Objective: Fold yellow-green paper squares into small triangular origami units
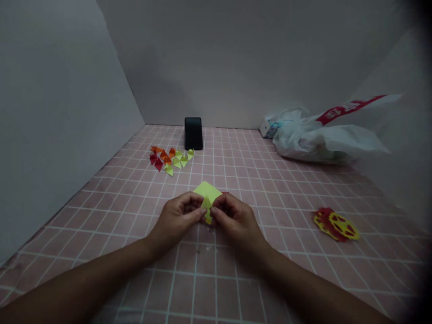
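Observation:
Between my two hands is a yellow-green sheet of origami paper (206, 191), partly folded, with a narrow pointed flap standing in its middle. My left hand (180, 216) pinches its left side with thumb and fingers. On the opposite side, my right hand (236, 217) grips the paper, its thumb close to the left thumb near the flap's lower end. A bit of red (225, 193) shows behind my right fingers; what it belongs to is hidden. Small orange-yellow bits (208, 221) appear just below the thumbs, too small to make out.
Small folded paper pieces in red, orange and yellow (165, 156) lie at the back left. Behind them a black phone (193, 133) leans upright. A white plastic bag (313, 139) sits back right, and red and yellow paper cutouts (336, 225) lie right on the pink-checked tablecloth (135, 216).

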The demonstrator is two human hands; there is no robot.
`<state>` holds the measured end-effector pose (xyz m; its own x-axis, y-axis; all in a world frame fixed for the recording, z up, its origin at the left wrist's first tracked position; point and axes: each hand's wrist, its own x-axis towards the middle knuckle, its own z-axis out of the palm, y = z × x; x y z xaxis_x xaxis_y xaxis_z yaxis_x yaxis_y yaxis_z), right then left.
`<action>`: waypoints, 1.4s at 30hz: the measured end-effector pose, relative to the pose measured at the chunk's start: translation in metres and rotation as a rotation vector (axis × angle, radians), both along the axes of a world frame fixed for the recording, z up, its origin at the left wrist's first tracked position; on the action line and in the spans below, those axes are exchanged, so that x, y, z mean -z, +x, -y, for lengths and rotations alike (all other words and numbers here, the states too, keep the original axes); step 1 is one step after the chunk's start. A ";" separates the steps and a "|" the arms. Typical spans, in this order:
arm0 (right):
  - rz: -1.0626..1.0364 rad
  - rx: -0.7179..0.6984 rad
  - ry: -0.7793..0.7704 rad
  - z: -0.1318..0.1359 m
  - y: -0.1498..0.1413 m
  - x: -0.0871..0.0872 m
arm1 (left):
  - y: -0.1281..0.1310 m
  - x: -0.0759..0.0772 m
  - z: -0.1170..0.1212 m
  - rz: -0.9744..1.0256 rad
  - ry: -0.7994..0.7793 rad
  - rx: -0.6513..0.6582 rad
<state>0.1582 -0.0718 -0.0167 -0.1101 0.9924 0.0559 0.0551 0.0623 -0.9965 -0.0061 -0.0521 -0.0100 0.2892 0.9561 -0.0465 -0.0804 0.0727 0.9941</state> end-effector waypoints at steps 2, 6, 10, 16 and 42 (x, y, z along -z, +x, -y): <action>0.039 0.007 0.041 0.000 0.000 0.001 | 0.000 -0.002 0.000 0.014 -0.052 0.045; 0.096 0.025 0.102 0.002 0.000 0.001 | 0.001 -0.005 0.002 0.037 -0.135 0.026; 0.124 0.027 0.109 0.004 0.001 -0.001 | 0.002 -0.003 0.005 0.074 -0.179 -0.012; 0.052 0.026 0.075 0.004 0.001 -0.005 | 0.005 0.004 0.008 0.143 -0.217 -0.025; -0.085 -0.151 -0.100 -0.003 0.000 -0.001 | -0.001 -0.011 0.003 -0.060 -0.033 0.017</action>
